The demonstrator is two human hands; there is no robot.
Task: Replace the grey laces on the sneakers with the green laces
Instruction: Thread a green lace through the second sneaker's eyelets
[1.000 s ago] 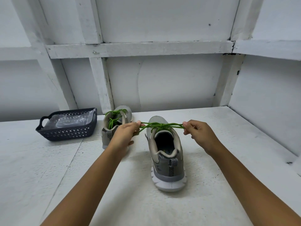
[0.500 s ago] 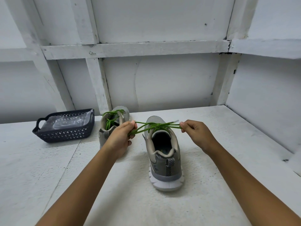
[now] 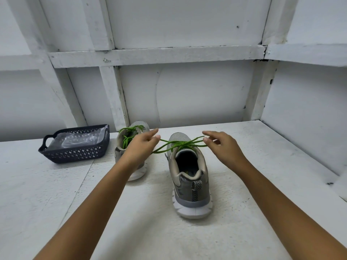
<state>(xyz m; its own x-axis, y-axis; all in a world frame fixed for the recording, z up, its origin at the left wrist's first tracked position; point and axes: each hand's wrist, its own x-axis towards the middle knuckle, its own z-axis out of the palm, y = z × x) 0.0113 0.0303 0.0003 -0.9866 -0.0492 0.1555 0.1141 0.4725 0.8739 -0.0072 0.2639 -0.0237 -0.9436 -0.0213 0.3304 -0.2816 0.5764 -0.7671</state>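
Two grey sneakers stand on the white table, heels toward me. The nearer sneaker [image 3: 189,186] carries a green lace [image 3: 180,144] tied in a bow, its loops spread to both sides. My left hand [image 3: 141,148] hovers at the bow's left loop with fingers stretched out, thumb tip beside the lace. My right hand [image 3: 222,146] sits at the right loop, fingers spread and straight, not gripping it. The farther sneaker [image 3: 139,126] is partly hidden behind my left hand and also has green laces [image 3: 129,133].
A dark perforated plastic basket [image 3: 75,155] with a clear plastic bag inside stands at the back left of the table [image 3: 131,222]. White panelled walls close the back and the right side.
Both hands pinched the green loops and pulled them apart earlier. Now the fingers of both hands have straightened and let the loops go; the bow stays on the nearer sneaker.
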